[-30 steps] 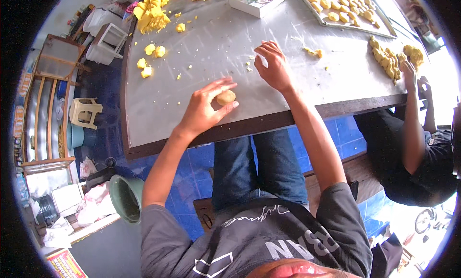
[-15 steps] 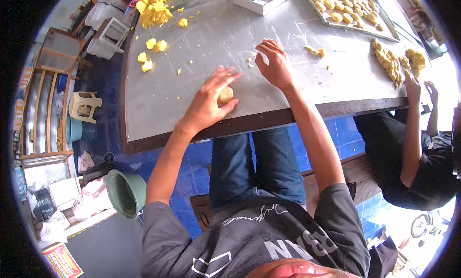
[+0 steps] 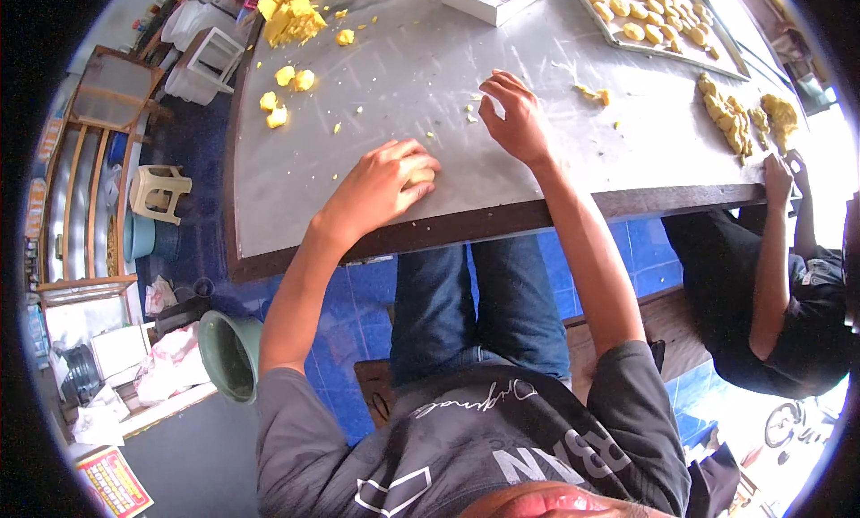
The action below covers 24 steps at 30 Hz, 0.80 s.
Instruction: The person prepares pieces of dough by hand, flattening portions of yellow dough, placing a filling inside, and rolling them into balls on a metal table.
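Note:
My left hand (image 3: 383, 185) rests on the metal-topped table (image 3: 331, 187) near its front edge. Its fingers are curled and cupped over a ball of dough, which is now hidden beneath the palm. Further right, my right hand (image 3: 517, 119) sits on the tabletop, fingers bent and thumb held apart, with nothing in it. Small yellow dough pieces (image 3: 286, 76) lie in a cluster to the left, below a large crumbly yellow dough mass (image 3: 291, 17). A flattened dough scrap (image 3: 593, 94) lies to the right of my right hand.
A tray (image 3: 627, 45) of shaped dough pieces stands at the far right, and a white box (image 3: 493, 8) at the far edge. A co-worker's hands (image 3: 781, 176) are by brownish dough lumps (image 3: 727, 119). On the floor at left are a stool (image 3: 159, 192) and a green tub (image 3: 226, 357).
My left hand has drawn slightly left and curled its fingers, covering the dough ball that showed beside the thumb before. My right hand stays nearly still.

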Motion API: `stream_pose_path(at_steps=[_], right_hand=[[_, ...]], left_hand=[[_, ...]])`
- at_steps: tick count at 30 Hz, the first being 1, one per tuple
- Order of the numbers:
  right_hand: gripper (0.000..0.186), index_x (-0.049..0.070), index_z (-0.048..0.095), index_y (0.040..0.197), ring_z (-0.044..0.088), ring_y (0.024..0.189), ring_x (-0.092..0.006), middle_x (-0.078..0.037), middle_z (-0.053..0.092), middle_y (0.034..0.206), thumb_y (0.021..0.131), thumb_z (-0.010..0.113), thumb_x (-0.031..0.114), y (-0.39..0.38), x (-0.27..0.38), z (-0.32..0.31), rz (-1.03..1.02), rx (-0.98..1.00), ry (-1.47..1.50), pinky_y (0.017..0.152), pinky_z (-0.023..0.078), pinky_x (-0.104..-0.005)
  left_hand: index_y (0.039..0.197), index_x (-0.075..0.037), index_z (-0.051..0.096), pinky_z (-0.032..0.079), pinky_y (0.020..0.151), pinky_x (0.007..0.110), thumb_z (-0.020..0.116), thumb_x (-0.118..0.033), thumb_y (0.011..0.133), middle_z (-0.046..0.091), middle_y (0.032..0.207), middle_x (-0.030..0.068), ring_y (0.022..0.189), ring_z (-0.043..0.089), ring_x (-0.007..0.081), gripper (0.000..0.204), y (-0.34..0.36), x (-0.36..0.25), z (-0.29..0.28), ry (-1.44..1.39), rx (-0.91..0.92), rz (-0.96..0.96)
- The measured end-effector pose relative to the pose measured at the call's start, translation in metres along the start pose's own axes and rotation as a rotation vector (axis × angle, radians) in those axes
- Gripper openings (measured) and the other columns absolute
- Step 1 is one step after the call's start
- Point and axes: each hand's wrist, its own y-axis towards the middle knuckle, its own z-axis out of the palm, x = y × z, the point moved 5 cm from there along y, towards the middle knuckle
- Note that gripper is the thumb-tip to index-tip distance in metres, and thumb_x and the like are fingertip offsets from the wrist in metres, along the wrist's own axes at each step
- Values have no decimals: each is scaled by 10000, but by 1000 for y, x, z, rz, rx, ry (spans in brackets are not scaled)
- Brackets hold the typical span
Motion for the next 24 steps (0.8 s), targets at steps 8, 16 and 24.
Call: stream_pose_path(at_steps=[8,16,24], right_hand=[[110,-35,601,869,576,900,-349,-174,593,853,765,585,-3,1,0,2,-17,-46,3,818,479,-421],[126,-46,602,881,575,918,-348,-175,602,883,763,584,-2,0,1,-3,14,-9,-40,838,477,-412],[135,-45,601,884,580,911,-344,-176,601,881,753,587,-15,-1,3,-2,-3,-15,-9,829,480,-404]], left_hand=[[1102,-87,660,462,908,408,716,-277,773,620,1085,120,1008,594,305,384,1,9,-12,-122,-66,-7],[1438,-135,329,234,1109,488,551,-600,810,370,1447,116,1354,309,329,812,-9,-4,0,259,-188,34],[1512,-148,35,-14,1113,605,368,-791,773,97,1572,69,1440,75,334,1035,-7,8,28,314,-74,-80]])
